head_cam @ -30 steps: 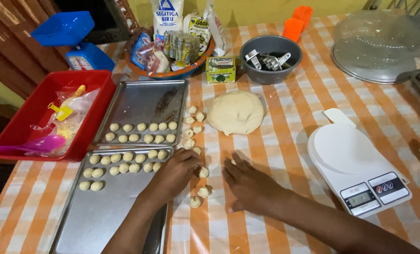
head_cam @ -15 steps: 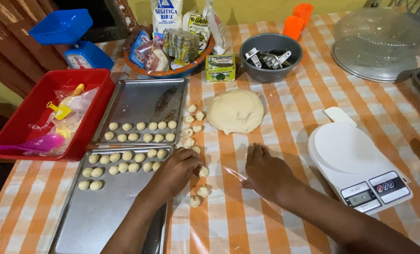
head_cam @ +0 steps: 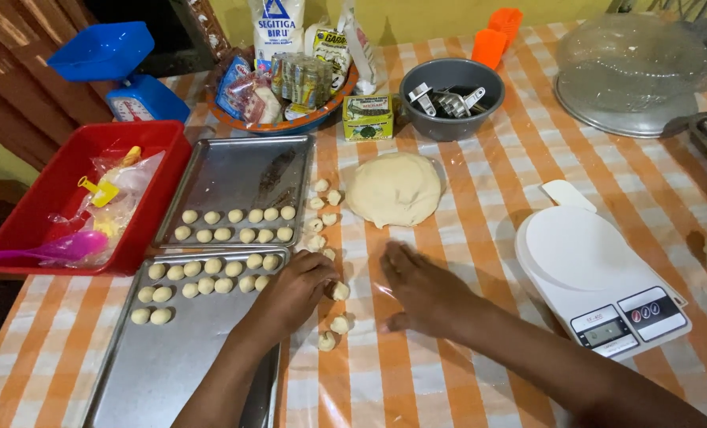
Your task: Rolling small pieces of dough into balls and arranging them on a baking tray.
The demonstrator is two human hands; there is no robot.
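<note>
Left hand curls loosely over a dough ball beside the baking tray; right hand lies flat, fingers spread, on the counter; light, even rolling suits.

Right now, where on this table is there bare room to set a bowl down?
Bare cloth lies between the dough mound and the white scale, and along the near edge below the right hand. The near tray is bare in its lower half. Crowded: the strip of dough balls beside the trays, by the left hand, and the table's far edge.
</note>
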